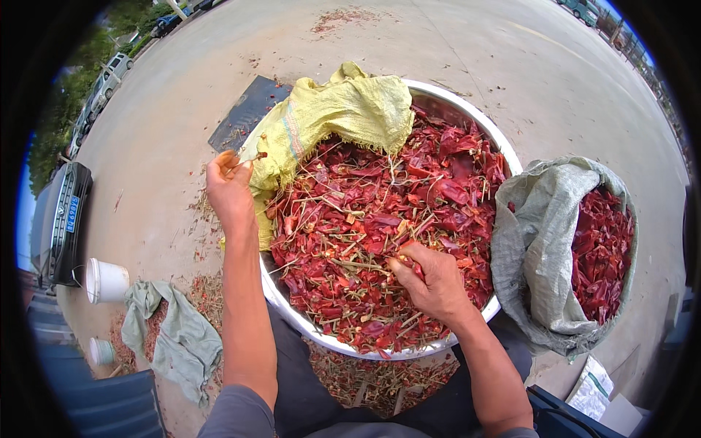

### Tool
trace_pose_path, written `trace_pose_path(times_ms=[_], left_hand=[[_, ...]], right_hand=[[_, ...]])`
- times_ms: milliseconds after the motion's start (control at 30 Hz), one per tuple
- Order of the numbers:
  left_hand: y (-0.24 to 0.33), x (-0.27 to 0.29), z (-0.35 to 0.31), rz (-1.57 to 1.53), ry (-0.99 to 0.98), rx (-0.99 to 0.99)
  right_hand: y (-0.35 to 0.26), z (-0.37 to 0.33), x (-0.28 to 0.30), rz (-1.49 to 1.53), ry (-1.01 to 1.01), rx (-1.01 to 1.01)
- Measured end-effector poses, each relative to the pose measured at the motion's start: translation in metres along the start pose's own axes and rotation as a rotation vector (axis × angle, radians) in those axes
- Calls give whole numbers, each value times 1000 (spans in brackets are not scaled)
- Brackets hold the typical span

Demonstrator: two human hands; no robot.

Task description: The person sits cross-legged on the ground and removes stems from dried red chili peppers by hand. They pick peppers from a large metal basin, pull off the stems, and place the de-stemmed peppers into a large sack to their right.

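A large round metal basin (504, 150) stands in front of me, heaped with broken dried red chillies (380, 241) and pale stems. My left hand (230, 186) is raised beyond the basin's left rim, thumb and fingers pinched; a small dark chilli scrap (261, 155) shows at the fingertips. Over the heap, my right hand (434, 285) is closed, with a piece of red chilli showing between thumb and fingers. A yellow woven sack (343, 109) drapes over the basin's far left edge, close to the left hand.
A grey-green woven sack (540, 241) of red chillies stands against the basin's right side. To the left are a white bucket (106, 280), a smaller tub (101, 351) and a green sack (179, 343) on scattered scraps. A dark flat board (252, 109) lies behind; parked cars (62, 223) are farther left.
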State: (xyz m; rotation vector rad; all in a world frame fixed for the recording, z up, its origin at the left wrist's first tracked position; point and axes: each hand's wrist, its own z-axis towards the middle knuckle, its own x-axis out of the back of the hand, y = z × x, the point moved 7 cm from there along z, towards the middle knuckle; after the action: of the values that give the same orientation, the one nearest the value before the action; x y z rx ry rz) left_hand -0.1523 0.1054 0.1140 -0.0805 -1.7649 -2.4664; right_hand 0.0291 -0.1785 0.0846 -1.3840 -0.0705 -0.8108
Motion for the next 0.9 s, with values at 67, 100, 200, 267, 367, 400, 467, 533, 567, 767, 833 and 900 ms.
trace_pose_path(times_ms=[67,100,200,267,367,400,467,533,567,767,833,900], left_hand=[[13,4,6,508,1,-330],[19,1,5,764,5,-490],[-14,-62,-49,600,-688,-369],[-21,-95,-90,809,-907,-637],[-57,-104,-96,1086,-1091,-578],[-70,-102,-94,1173,-1153,-505],[-83,-101,-88,1168,-1214,-352],[-85,-105,-90,1210,-1244,-364],[-83,-107,-91,1158,-1170,-471],[-89,-112,-90,1138,-1136,-108],[-72,-111,-92,1076,-1128,-213],[-66,-109,-92,1089,-1172,-221]], right_hand=[[9,3,12,150,33,-179],[22,1,14,317,60,-313],[36,3,19,618,125,-387],[35,4,15,752,168,-411],[35,5,13,774,158,-398],[35,5,13,749,144,-391],[37,6,19,663,145,-429],[41,6,23,626,185,-453],[41,5,23,616,187,-465],[46,2,27,622,202,-482],[48,4,29,614,206,-487],[47,4,28,615,206,-499]])
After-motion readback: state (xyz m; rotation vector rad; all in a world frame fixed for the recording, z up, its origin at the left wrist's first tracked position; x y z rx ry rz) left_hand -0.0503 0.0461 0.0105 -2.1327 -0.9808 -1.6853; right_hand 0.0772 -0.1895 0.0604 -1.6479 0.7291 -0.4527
